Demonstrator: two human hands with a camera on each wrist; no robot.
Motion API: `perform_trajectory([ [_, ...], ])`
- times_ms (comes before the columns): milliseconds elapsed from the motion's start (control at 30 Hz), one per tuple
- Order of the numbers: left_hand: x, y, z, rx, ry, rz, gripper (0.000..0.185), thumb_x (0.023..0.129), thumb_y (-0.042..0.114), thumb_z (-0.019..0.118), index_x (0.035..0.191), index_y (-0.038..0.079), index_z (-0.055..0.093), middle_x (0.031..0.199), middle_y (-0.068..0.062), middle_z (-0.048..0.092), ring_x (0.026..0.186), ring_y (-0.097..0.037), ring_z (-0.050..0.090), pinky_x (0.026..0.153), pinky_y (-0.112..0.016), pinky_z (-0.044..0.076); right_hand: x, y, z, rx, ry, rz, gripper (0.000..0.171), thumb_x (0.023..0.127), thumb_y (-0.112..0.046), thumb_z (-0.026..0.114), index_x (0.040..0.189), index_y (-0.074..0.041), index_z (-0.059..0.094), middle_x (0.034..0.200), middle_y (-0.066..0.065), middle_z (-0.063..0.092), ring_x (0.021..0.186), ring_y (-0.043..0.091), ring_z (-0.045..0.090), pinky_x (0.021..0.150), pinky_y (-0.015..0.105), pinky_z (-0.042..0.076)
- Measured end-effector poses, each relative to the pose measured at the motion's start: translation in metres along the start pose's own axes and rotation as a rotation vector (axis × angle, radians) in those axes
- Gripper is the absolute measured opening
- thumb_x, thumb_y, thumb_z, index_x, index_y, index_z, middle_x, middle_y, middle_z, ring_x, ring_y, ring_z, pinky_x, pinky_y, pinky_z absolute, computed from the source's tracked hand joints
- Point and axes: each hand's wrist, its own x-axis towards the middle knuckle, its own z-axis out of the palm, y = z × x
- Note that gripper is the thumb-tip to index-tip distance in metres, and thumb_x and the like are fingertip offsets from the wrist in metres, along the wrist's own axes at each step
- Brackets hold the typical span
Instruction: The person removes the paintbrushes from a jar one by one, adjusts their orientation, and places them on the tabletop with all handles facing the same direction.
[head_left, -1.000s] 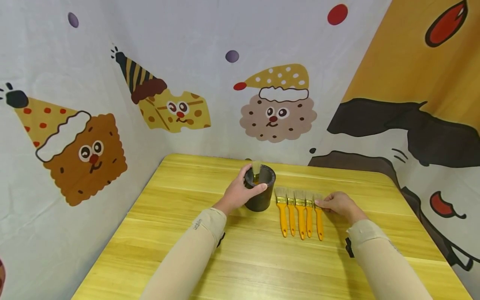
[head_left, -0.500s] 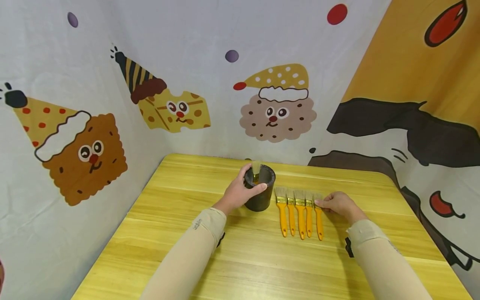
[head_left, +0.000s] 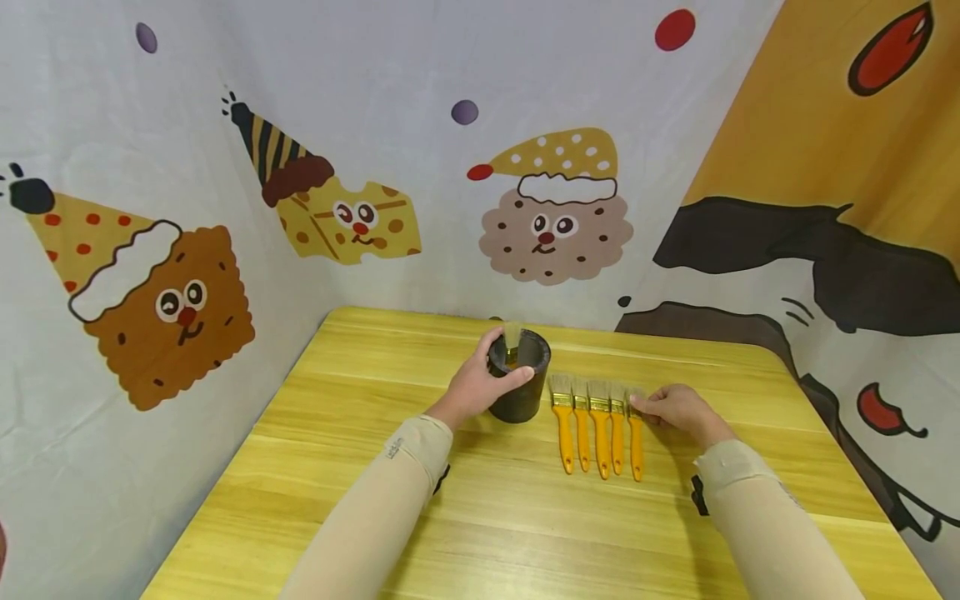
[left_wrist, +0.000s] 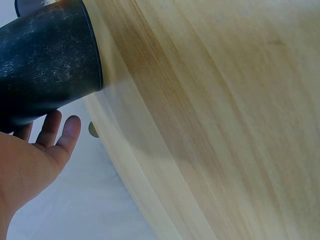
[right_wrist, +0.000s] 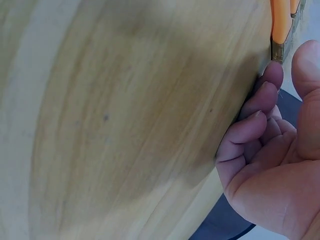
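My left hand [head_left: 480, 383] grips a black cylindrical cup [head_left: 517, 402] standing on the table, thumb over the near side of its rim. One paintbrush [head_left: 512, 340] stands in the cup, bristles up. To the right, several paintbrushes [head_left: 602, 437] with orange handles lie side by side, bristles away from me. My right hand [head_left: 678, 408] pinches the rightmost paintbrush [head_left: 637, 450] near its metal band and bristles. In the right wrist view, the thumb and forefinger lie at that brush's metal band [right_wrist: 278, 52], with the other fingers curled. The left wrist view shows the cup's dark wall [left_wrist: 50, 60].
The wooden table [head_left: 510, 517] has its back edge close behind the cup. A cloth backdrop [head_left: 420, 50] printed with cartoon figures rises behind and to both sides.
The rightmost paintbrush has shifted slightly left toward the others, and the row has edged left a little. The left hand and cup have stayed in place.
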Motion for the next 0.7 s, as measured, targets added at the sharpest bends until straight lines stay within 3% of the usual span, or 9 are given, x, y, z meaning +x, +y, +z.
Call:
perform_trajectory([
  [300, -0.0012, 0.0012, 0.0002, 0.0, 0.002, 0.004, 0.097, 0.083, 0.083, 0.072, 0.16, 0.064, 0.017, 0.172, -0.009, 0.039, 0.154, -0.038, 0.045, 0.118, -0.063, 0.045, 0.0009, 0.0033, 0.0007, -0.014, 0.001, -0.001, 0.057, 0.101, -0.063, 0.067, 0.096, -0.006, 0.069, 0.085, 0.005, 0.063, 0.078, 0.021, 0.054, 0.07, 0.033, 0.046],
  [700, -0.0017, 0.0019, 0.0002, -0.002, 0.004, 0.006, 0.097, 0.084, 0.081, 0.072, 0.161, 0.062, 0.017, 0.172, -0.01, 0.038, 0.153, -0.039, 0.046, 0.118, -0.063, 0.045, 0.0044, 0.0051, 0.0019, 0.002, -0.005, 0.001, 0.054, 0.1, -0.06, 0.069, 0.081, -0.011, 0.062, 0.068, 0.0, 0.05, 0.064, 0.017, 0.043, 0.062, 0.033, 0.041],
])
